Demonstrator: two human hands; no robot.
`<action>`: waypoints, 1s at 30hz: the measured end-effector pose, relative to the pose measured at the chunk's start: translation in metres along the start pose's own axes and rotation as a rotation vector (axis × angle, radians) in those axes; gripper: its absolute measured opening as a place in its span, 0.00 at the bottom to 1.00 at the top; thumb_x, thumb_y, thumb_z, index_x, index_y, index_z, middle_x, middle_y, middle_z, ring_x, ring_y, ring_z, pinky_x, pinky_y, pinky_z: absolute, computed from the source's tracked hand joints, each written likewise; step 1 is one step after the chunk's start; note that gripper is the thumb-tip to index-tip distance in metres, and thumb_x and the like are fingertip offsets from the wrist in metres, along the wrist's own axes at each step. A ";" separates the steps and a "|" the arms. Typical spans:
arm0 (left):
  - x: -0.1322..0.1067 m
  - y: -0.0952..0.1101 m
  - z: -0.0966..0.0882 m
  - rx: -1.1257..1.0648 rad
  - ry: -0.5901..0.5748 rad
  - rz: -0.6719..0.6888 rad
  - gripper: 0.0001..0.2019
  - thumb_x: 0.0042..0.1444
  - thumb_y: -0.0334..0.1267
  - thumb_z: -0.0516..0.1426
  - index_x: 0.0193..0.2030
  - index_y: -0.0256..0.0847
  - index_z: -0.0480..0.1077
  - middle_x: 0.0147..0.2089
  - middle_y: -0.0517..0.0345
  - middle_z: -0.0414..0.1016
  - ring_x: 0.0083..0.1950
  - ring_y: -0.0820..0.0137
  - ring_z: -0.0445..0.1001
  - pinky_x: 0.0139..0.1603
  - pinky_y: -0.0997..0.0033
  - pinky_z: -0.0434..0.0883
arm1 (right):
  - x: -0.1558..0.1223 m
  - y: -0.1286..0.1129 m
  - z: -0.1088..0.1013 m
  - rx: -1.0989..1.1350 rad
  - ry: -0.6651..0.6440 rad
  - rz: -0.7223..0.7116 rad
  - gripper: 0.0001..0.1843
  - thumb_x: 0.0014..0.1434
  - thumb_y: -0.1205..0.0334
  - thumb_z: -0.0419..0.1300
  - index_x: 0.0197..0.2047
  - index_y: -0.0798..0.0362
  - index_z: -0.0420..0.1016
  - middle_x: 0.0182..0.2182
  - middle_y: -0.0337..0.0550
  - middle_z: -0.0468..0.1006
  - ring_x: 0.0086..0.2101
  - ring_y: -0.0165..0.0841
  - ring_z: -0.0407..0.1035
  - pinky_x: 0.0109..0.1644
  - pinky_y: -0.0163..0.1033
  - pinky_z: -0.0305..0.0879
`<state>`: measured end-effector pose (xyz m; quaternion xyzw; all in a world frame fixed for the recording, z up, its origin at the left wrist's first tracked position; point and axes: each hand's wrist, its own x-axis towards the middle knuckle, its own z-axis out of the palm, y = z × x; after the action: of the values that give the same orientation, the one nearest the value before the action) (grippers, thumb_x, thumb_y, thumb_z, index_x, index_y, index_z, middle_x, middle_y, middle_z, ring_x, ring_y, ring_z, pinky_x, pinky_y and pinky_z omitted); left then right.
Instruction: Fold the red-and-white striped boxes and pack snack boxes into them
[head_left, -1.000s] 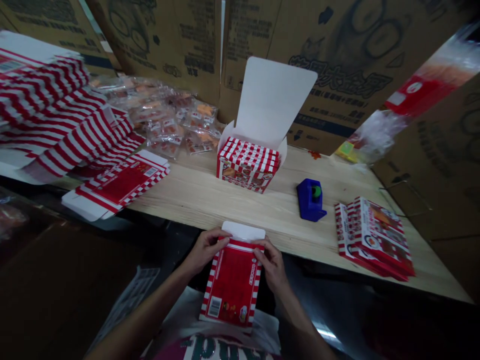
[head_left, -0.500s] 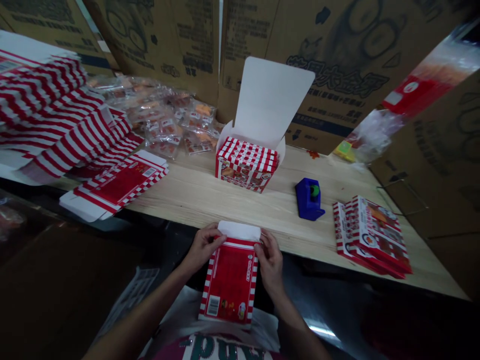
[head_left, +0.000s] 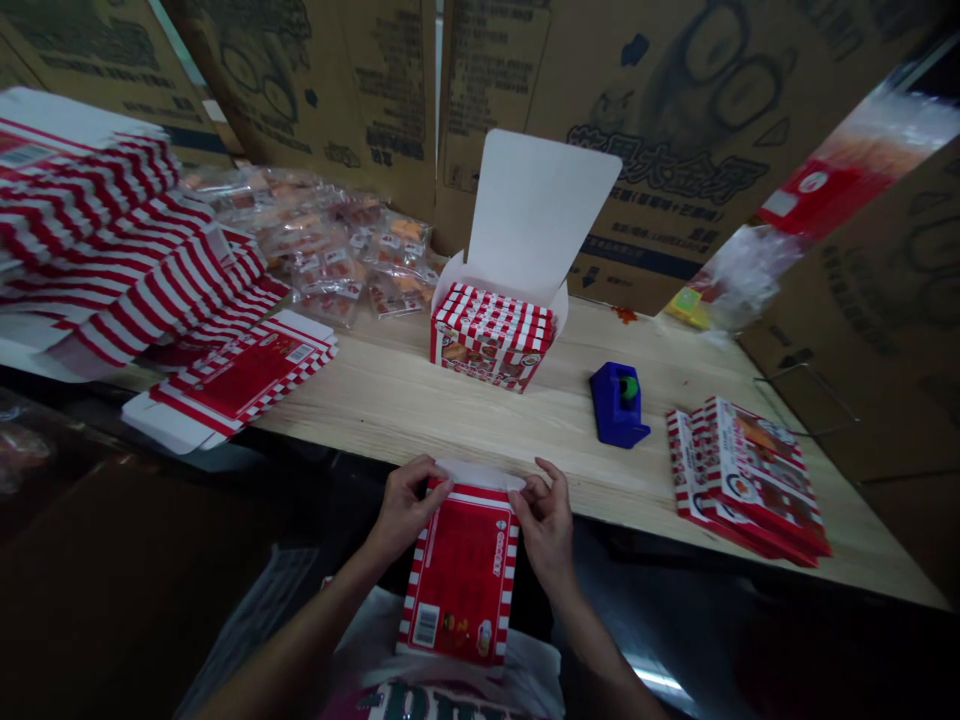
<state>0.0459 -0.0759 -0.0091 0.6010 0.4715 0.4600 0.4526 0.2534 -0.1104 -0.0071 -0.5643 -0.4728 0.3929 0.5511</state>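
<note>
A red carton (head_left: 463, 570) with striped edges and a barcode lies flat against my lap at the table's front edge. Its white end flap (head_left: 478, 474) points away from me. My left hand (head_left: 409, 508) pinches the carton's upper left corner between thumb and fingers. At the upper right corner, my right hand (head_left: 546, 515) has its thumb and a finger closed on the flap's side, with the index finger raised. Beyond my hands, an upright display box (head_left: 487, 365) with its white lid (head_left: 536, 205) raised holds several striped packs in a row.
A blue tape dispenser (head_left: 619, 405) stands right of the display box. Several filled cartons (head_left: 757, 480) are stacked at the right. Flat striped cartons (head_left: 150, 260) pile up at the left, beside clear bagged toys or sweets (head_left: 322, 240). Large cardboard boxes (head_left: 360, 90) wall the back.
The end flap has tilted lower and away under my fingers. My right index finger has lifted. The whole scene sits slightly lower in view.
</note>
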 end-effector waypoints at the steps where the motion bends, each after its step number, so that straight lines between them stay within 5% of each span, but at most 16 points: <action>1: -0.001 -0.002 0.000 -0.012 0.040 -0.023 0.06 0.55 0.38 0.60 0.31 0.39 0.68 0.28 0.63 0.64 0.30 0.73 0.65 0.34 0.74 0.62 | 0.001 -0.002 -0.001 -0.009 -0.035 -0.011 0.14 0.59 0.57 0.62 0.48 0.49 0.72 0.32 0.38 0.73 0.32 0.32 0.68 0.38 0.37 0.65; 3: 0.000 -0.002 -0.002 -0.041 0.075 -0.063 0.09 0.54 0.37 0.60 0.39 0.41 0.65 0.32 0.64 0.66 0.31 0.74 0.67 0.34 0.75 0.64 | 0.002 -0.007 -0.003 -0.042 -0.131 -0.056 0.09 0.59 0.56 0.61 0.41 0.50 0.77 0.34 0.42 0.76 0.37 0.35 0.70 0.43 0.39 0.66; 5: 0.002 0.004 -0.007 -0.006 -0.010 -0.043 0.11 0.55 0.37 0.59 0.44 0.41 0.65 0.35 0.61 0.69 0.34 0.72 0.70 0.37 0.74 0.66 | 0.004 -0.013 -0.005 -0.028 -0.203 -0.058 0.10 0.60 0.54 0.60 0.35 0.51 0.78 0.36 0.44 0.77 0.40 0.37 0.71 0.45 0.40 0.67; 10: 0.010 0.026 -0.025 0.154 -0.288 0.092 0.07 0.56 0.40 0.60 0.33 0.38 0.75 0.35 0.54 0.73 0.38 0.68 0.72 0.40 0.71 0.66 | 0.010 -0.024 -0.009 0.025 -0.266 0.133 0.13 0.59 0.52 0.61 0.30 0.52 0.77 0.41 0.47 0.80 0.40 0.39 0.74 0.43 0.41 0.69; 14: 0.015 0.033 -0.037 0.130 -0.339 -0.002 0.11 0.59 0.41 0.58 0.35 0.38 0.79 0.35 0.51 0.78 0.37 0.67 0.74 0.40 0.70 0.68 | 0.019 -0.035 -0.011 -0.129 -0.384 0.074 0.08 0.55 0.56 0.65 0.32 0.52 0.77 0.33 0.44 0.81 0.34 0.37 0.74 0.39 0.40 0.69; 21: 0.036 0.044 -0.052 -0.298 -0.435 -0.431 0.09 0.42 0.38 0.68 0.30 0.36 0.79 0.27 0.54 0.80 0.27 0.71 0.75 0.32 0.73 0.70 | 0.043 -0.062 -0.006 -0.336 -0.515 -0.089 0.03 0.56 0.63 0.61 0.32 0.51 0.77 0.27 0.38 0.79 0.28 0.32 0.71 0.33 0.35 0.65; 26: 0.044 0.047 -0.055 -0.303 -0.504 -0.398 0.07 0.42 0.38 0.68 0.29 0.37 0.80 0.27 0.53 0.81 0.26 0.70 0.75 0.31 0.73 0.71 | 0.046 -0.066 -0.004 -0.293 -0.538 -0.033 0.07 0.54 0.63 0.61 0.26 0.52 0.75 0.22 0.37 0.76 0.24 0.31 0.68 0.28 0.34 0.63; 30: 0.046 0.040 -0.055 -0.245 -0.512 -0.323 0.07 0.45 0.38 0.67 0.30 0.37 0.81 0.28 0.52 0.81 0.28 0.69 0.76 0.33 0.73 0.72 | 0.033 -0.060 -0.006 -0.190 -0.503 0.016 0.09 0.58 0.59 0.60 0.30 0.53 0.77 0.29 0.42 0.79 0.31 0.33 0.72 0.34 0.36 0.68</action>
<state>0.0041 -0.0305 0.0449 0.5557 0.3727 0.2696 0.6926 0.2609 -0.0829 0.0554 -0.5017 -0.6251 0.4792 0.3576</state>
